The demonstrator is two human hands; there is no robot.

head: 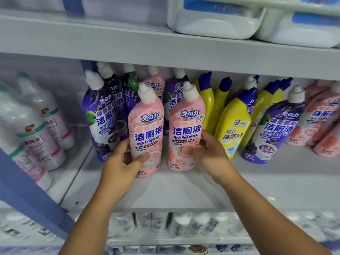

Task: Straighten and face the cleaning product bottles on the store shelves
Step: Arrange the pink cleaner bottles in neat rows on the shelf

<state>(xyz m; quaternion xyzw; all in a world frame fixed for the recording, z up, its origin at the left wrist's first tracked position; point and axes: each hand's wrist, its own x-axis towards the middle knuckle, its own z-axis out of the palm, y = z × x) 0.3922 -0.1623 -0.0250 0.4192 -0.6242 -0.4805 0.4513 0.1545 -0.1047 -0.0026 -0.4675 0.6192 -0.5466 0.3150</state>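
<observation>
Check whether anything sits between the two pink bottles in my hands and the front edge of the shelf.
Nothing visible does. The left hand grips the left pink white-capped plastic bottle and the right hand grips the right pink white-capped plastic bottle. The white shelf in front of both is bare up to its edge.

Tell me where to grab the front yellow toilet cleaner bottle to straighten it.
Grip the yellow bottle round its broad lower body, coming from the open shelf front. It leans left, its blue cap is angled and narrow, and neighbours crowd both sides, so the front is probably easiest.
</observation>
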